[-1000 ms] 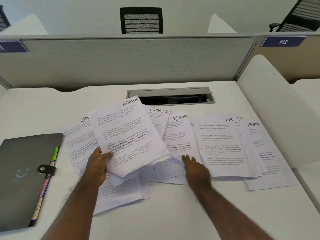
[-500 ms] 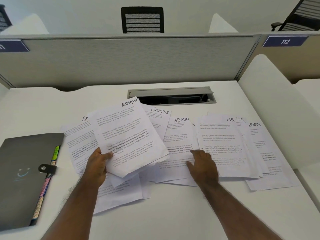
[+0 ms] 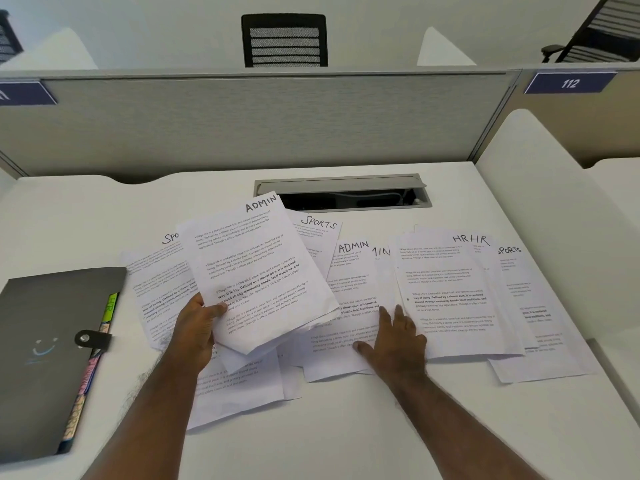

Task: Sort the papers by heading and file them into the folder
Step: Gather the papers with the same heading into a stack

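- The ADMIN sheets (image 3: 256, 271) I have gathered are lifted off the desk in my left hand (image 3: 197, 327), tilted, heading at the top right corner, over the loose SPORTS papers (image 3: 156, 282) lying to the left
- The next ADMIN sheet (image 3: 349, 289) lies flat in the middle of the spread, its right edge tucked under the HR pile (image 3: 446, 292); another sheet showing only the letters "IN" peeks out between them
- My right hand (image 3: 394, 337) rests on that middle sheet's lower right part with fingers straight and spread, pressing rather than gripping anything
- To do this step well, I judge I should drag the sheet toward me with flat fingertips until it slides free of the HR pile, then pinch its bottom edge; too much pull could carry the HR papers along and muddle the headings
- My left hand grips the held stack at its lower left corner, thumb on the printed face, fingers behind; the forearm comes up from the bottom left
- The right forearm enters from the bottom right, wrist low over the white desk (image 3: 346, 427)
- The grey folder (image 3: 52, 341) lies closed at the left edge, snap strap fastened, coloured tabs showing along its side, well apart from my right hand
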The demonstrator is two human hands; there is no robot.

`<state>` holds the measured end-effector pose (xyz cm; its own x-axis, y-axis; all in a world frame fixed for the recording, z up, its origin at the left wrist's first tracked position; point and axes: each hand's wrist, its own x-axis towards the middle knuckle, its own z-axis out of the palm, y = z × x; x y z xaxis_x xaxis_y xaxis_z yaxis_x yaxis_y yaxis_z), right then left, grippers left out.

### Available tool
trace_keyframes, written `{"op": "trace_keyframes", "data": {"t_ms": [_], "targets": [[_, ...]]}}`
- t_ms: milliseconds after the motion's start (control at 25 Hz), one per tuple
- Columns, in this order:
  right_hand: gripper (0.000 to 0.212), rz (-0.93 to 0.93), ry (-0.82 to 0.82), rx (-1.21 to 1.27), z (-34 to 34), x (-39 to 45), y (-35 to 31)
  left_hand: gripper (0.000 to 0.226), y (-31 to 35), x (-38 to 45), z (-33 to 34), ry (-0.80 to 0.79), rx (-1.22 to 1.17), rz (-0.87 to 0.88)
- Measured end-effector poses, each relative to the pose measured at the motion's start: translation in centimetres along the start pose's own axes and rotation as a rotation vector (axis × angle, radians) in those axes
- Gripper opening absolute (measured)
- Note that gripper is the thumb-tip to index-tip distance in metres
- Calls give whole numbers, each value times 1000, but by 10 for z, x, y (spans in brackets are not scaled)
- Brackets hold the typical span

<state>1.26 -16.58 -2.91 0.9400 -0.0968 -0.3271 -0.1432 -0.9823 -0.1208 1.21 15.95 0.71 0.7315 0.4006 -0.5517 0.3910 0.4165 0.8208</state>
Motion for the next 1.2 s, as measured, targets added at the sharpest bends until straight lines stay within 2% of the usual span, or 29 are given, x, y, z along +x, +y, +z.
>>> {"op": "trace_keyframes", "data": {"t_ms": [240,400,600,800,880,960,1040,1120,1200], "targets": [[107,70,15,9,-4,10,-3,43,-1,0,4,-8,13,4],[108,114,24,131,-9,16,-4,43,-1,0,6,-16,7,5],[111,138,29,124,-5,14,-10,42,0,0,6,-14,11,5],[113,137,37,233,-6,13,-13,42,1,-2,7,-15,17,7],[111,143,43,182,-10,10,-15,41,2,-2,6,-15,21,10],[106,154,54,126,-11,8,-15,41,2,-3,6,-19,27,12],[92,195,57,243,-13,12,-10,41,1,-2,5,-18,35,12],[61,225,56,480,-21,21,1,41,0,-1,5,-17,39,8],[26,214,59,602,-36,30,16,39,-1,-1,5,-12,36,1]]}}
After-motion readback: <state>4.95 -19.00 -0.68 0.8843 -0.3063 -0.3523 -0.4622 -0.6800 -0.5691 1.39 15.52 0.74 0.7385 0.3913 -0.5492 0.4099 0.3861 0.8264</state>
